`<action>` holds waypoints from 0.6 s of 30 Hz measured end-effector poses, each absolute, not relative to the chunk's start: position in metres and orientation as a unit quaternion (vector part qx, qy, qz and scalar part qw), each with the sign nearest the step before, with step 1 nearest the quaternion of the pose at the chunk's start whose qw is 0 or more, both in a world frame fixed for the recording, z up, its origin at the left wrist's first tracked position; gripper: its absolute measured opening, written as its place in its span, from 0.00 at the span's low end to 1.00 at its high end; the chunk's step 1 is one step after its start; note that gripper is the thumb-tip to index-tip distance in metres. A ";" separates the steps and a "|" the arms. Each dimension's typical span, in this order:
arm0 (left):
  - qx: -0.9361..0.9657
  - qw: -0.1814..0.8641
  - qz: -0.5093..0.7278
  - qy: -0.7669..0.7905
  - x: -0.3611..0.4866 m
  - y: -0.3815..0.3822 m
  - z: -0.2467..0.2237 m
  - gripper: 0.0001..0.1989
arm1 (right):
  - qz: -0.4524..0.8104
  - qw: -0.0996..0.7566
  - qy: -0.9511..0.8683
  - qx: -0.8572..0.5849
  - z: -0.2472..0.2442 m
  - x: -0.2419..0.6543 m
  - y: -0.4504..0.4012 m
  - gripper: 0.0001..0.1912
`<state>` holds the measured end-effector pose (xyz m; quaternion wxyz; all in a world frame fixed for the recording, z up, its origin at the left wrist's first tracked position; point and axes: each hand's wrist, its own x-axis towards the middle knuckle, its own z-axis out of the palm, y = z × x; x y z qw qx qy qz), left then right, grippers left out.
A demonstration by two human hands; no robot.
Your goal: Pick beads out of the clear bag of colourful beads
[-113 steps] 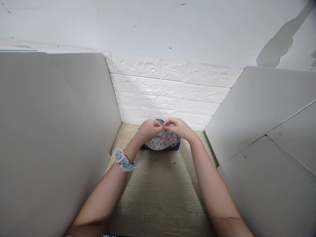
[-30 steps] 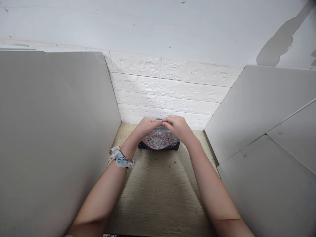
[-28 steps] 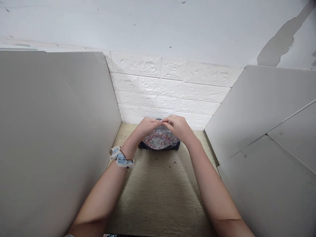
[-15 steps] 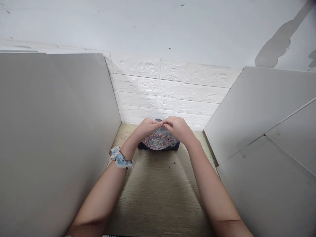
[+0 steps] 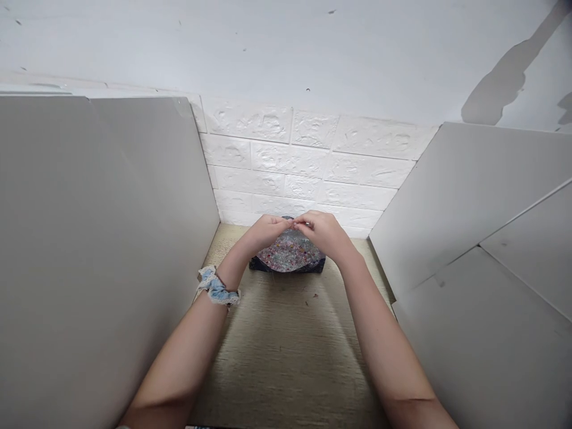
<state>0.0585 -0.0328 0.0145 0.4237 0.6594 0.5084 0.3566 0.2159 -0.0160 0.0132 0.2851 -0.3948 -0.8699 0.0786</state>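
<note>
Both hands meet above a dark-edged pouch (image 5: 286, 271) at the far end of the table, near the wall. Inside its wide mouth lie many small pink, clear and orange beads (image 5: 286, 253). My left hand (image 5: 269, 229) has its thumb and fingers pinched, its fingertips touching those of the other hand. My right hand (image 5: 320, 229) is also pinched, coming in from the right. Whatever sits between the fingertips is too small to make out. A blue scrunchie with lace edging (image 5: 218, 287) circles my left wrist.
White panels stand on the left (image 5: 111, 238) and right (image 5: 447, 208). Behind the pouch rises a white brick-pattern wall (image 5: 290, 158). The wood-grain tabletop (image 5: 286, 357) carries a few tiny dark specks (image 5: 315, 295) in front of the pouch.
Almost nothing differs. The hands keep their pinched pose over the pouch, with at most a slight shift at the fingertips.
</note>
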 end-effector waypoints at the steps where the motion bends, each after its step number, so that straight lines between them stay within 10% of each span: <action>1: 0.662 0.423 0.356 0.506 0.058 -0.032 0.014 0.17 | 0.080 0.286 -0.870 -0.395 0.013 0.216 -0.016 0.10; 18: 0.677 0.429 0.332 0.497 0.054 -0.029 0.007 0.19 | 0.062 0.272 -0.882 -0.380 0.008 0.213 -0.013 0.10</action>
